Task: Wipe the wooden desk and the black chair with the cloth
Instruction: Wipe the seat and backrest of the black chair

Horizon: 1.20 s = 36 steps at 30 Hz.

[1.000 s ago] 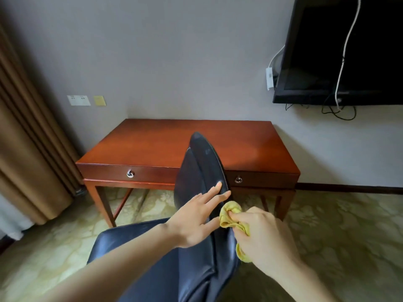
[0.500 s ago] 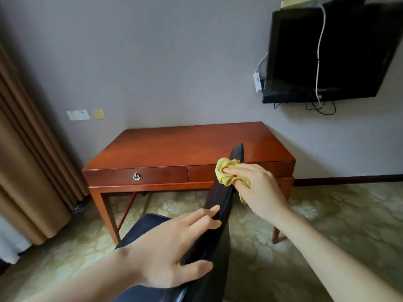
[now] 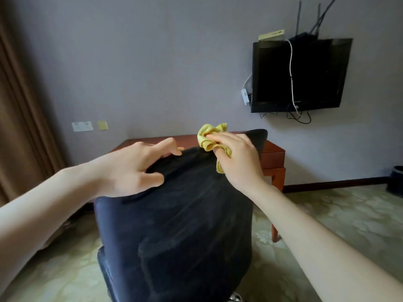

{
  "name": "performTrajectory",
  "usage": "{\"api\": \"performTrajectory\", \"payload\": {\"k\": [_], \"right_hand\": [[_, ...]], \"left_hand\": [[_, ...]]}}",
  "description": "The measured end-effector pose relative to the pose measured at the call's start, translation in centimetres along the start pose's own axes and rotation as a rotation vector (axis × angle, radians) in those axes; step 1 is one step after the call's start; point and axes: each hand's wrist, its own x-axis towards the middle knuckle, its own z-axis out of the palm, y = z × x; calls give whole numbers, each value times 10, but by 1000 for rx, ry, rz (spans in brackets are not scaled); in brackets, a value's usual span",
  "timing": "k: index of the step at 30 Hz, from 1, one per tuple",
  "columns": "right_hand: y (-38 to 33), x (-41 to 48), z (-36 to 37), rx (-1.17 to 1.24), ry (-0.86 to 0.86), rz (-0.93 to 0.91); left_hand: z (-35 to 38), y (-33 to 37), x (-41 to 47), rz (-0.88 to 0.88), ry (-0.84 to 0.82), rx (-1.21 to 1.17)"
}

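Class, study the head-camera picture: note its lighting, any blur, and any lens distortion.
Head view: soft, even light, no hard shadows; faint streaky sheen on the black chair; the wide lens tilts the television and curtain; left hand and cloth look slightly blurred.

Two hands (image 3: 128, 168) (image 3: 237, 159), one cloth (image 3: 209, 136), one chair (image 3: 181, 225), one desk (image 3: 272, 154) (mostly hidden).

A black television (image 3: 298, 77) hangs up and right of the fingers (image 3: 161, 147). A brown curtain (image 3: 19, 105) hangs far left, a dark bin (image 3: 395, 179) far right.
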Motion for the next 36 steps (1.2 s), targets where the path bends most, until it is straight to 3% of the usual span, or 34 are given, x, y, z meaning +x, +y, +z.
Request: {"api": "performTrajectory", "payload": {"k": [4,10,16,22,27,30,33,36], "right_hand": [[-29,-28,24,-85,28,-127],[-71,-45,79,-240,215,-395],[-105,-36,115,-294,242,-663],[-85,-46,112,-416,308,-694],[-48,-55,84,-494,360,-616],[-26,-62,62,-516,370,-464],[-10,-68,43,-414,429,-195],[-5,-68,33,-92,496,203]], "left_hand": [[-7,-8,-48,-49,42,105],[0,-40,-93,-226,236,149],[12,-56,-96,-389,457,317],[35,-58,-87,-459,585,274],[37,-76,-96,-448,641,242],[40,-76,-94,-443,667,211],[44,-74,-91,-436,701,193],[49,-69,-87,-427,728,161]]}}
